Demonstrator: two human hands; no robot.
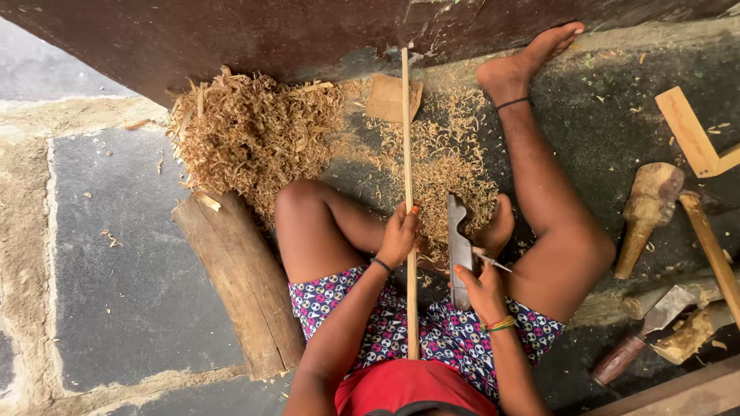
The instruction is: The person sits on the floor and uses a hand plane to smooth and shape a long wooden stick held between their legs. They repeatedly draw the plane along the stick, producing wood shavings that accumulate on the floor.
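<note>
I sit on the ground with my legs spread. My left hand (398, 235) grips a long thin wooden stick (406, 139) that runs from my lap out to the dark wall ahead. My right hand (482, 286) holds a grey metal blade (459, 246), upright just right of the stick and apart from it. A heap of pale wood shavings (258, 135) lies in front of my left knee, and more shavings are scattered under the stick.
A thick log (243, 281) lies beside my left thigh. On the right are a wooden mallet (647, 212), a hatchet with a wooden handle (644, 331), a wooden square (694, 135) and a long handle (713, 246). A small flat wood piece (388, 98) rests near the wall.
</note>
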